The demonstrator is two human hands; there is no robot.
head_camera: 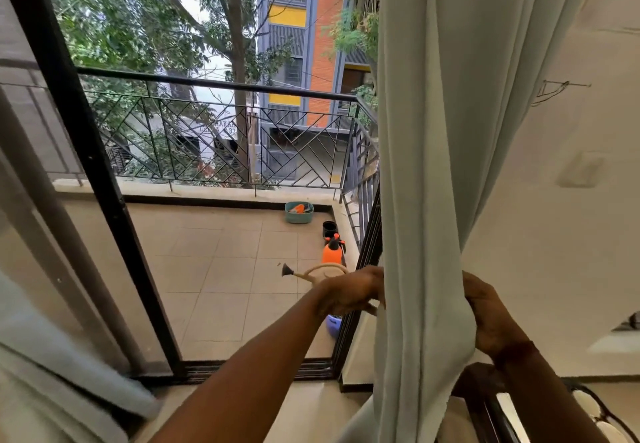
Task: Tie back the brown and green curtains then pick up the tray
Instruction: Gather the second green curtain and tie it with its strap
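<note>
**Head view.** The pale green fabric curtain point(426, 165) hangs gathered into one column. Your left hand point(351, 292) closes round its left edge, fingertips hidden behind the cloth. Your right hand point(488, 318) clutches the folds on its right side, fingers curled into the fabric. No tie-back, tray or clearly brown curtain is visible.

- Risk: if you free either hand to fetch a tie, the bundle will probably spread open again.
- Risk: if you pull downward, you load the unseen rail above the curtain.
- Risk: the dark wooden furniture point(481, 383) just below the curtain's right side may snag the hem.
</note>
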